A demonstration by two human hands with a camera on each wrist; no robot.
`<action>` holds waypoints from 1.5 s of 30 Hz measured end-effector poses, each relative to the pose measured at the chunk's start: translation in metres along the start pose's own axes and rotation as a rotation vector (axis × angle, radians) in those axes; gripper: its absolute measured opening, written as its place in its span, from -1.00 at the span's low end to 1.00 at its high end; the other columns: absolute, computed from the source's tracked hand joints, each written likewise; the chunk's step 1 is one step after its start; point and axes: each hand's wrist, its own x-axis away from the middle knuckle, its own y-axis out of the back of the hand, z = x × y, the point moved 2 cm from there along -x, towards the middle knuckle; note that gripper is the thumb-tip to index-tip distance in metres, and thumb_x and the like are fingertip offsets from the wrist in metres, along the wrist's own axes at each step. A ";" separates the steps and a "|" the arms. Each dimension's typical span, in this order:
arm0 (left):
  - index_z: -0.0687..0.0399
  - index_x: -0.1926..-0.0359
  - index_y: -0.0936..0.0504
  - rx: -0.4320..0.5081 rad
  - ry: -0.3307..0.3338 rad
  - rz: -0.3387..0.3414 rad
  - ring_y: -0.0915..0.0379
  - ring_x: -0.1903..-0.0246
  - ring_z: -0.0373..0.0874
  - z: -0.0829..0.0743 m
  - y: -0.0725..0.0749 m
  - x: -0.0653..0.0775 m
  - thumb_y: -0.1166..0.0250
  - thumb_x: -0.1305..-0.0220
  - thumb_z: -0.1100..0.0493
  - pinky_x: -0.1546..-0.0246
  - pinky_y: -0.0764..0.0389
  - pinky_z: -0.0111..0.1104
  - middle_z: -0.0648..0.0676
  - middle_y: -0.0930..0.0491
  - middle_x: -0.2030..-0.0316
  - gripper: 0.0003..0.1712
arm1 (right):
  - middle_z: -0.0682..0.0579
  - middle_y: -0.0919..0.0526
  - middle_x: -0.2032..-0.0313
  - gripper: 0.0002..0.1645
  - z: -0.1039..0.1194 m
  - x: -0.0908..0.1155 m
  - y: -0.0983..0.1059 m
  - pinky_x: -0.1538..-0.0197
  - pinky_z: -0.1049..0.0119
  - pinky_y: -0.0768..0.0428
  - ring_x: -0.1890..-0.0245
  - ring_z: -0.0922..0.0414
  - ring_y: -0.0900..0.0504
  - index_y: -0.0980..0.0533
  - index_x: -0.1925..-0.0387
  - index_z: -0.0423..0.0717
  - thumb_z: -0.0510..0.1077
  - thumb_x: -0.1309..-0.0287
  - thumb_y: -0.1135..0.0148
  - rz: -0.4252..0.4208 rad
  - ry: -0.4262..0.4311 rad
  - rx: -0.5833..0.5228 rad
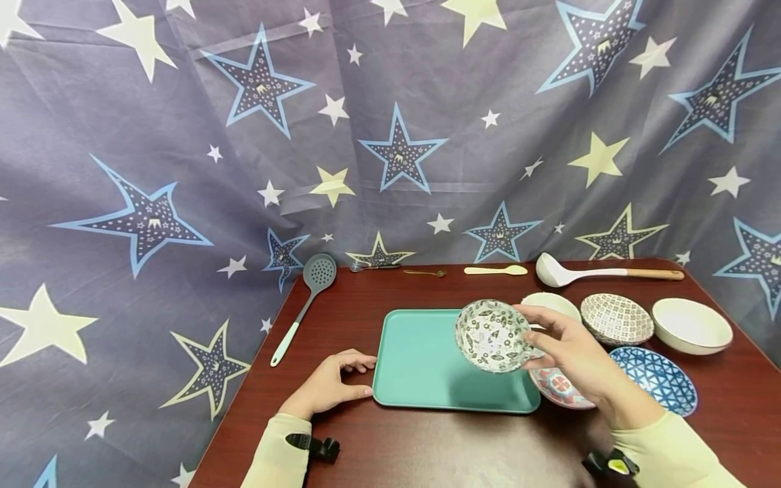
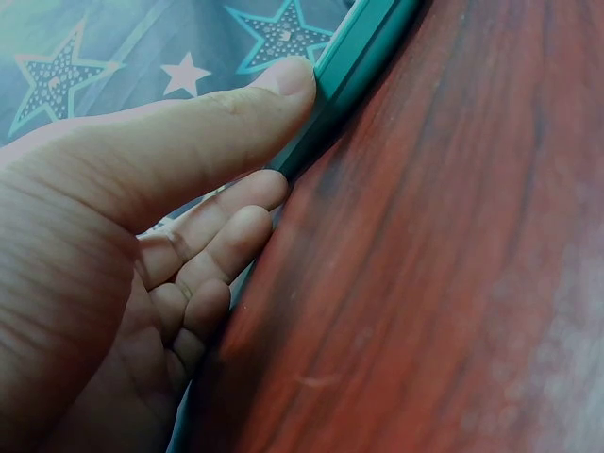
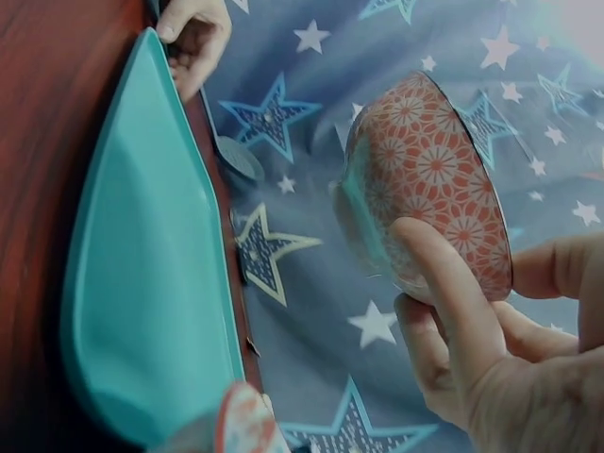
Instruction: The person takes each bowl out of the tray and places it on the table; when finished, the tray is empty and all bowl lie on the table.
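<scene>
My right hand [image 1: 537, 339] grips a small bowl [image 1: 491, 337] with a leaf pattern inside and tilts it toward me, above the right part of a teal tray [image 1: 421, 359]. The right wrist view shows the bowl's [image 3: 429, 179] red flower-patterned outside, held between thumb and fingers of the right hand [image 3: 472, 311], with the tray [image 3: 142, 264] below. My left hand [image 1: 342, 379] rests on the table by the tray's left rim. In the left wrist view, the thumb and loosely curled fingers of that hand [image 2: 189, 217] touch the outside of the rim [image 2: 363, 47].
On the dark red table right of the tray are a red-patterned dish [image 1: 558, 386], a blue plate [image 1: 655, 379], a cream bowl [image 1: 552, 303], a patterned bowl [image 1: 616, 318] and a white bowl [image 1: 691, 325]. A slotted spoon [image 1: 311, 291], small spoons and a ladle [image 1: 604, 273] lie along the back. A star-print curtain hangs behind.
</scene>
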 end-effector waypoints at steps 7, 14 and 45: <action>-0.18 -0.26 -0.68 0.000 -0.009 -0.001 -0.57 0.02 -0.19 -0.001 -0.002 0.001 -0.61 -0.18 -0.07 -0.05 -0.54 -0.28 -0.11 -0.67 -0.03 -0.39 | -0.13 -0.41 -0.33 -0.40 -0.001 0.015 0.027 0.20 -0.01 -0.75 0.05 0.11 -0.73 -0.30 -0.51 -0.31 -0.23 -0.56 -0.13 -0.059 0.008 0.027; -0.18 -0.27 -0.67 -0.006 -0.014 0.002 -0.57 0.02 -0.19 -0.001 -0.001 0.001 -0.60 -0.19 -0.07 -0.04 -0.54 -0.28 -0.09 -0.67 -0.03 -0.38 | 0.05 -0.51 -0.22 -0.42 -0.005 0.031 0.056 0.22 0.08 -0.76 0.06 0.17 -0.71 -0.34 -0.51 -0.21 -0.31 -0.55 -0.11 -0.090 0.040 -0.075; -0.14 -0.27 -0.68 -0.016 -0.025 -0.003 -0.58 0.02 -0.18 0.000 0.000 0.004 -0.60 -0.20 -0.05 -0.04 -0.55 -0.29 -0.09 -0.67 -0.03 -0.38 | -0.09 -0.70 -0.14 -0.29 -0.046 0.110 0.184 0.28 0.06 -0.75 0.00 0.07 -0.77 -0.52 -0.33 -0.31 -0.65 -0.44 0.40 -0.254 0.399 -0.529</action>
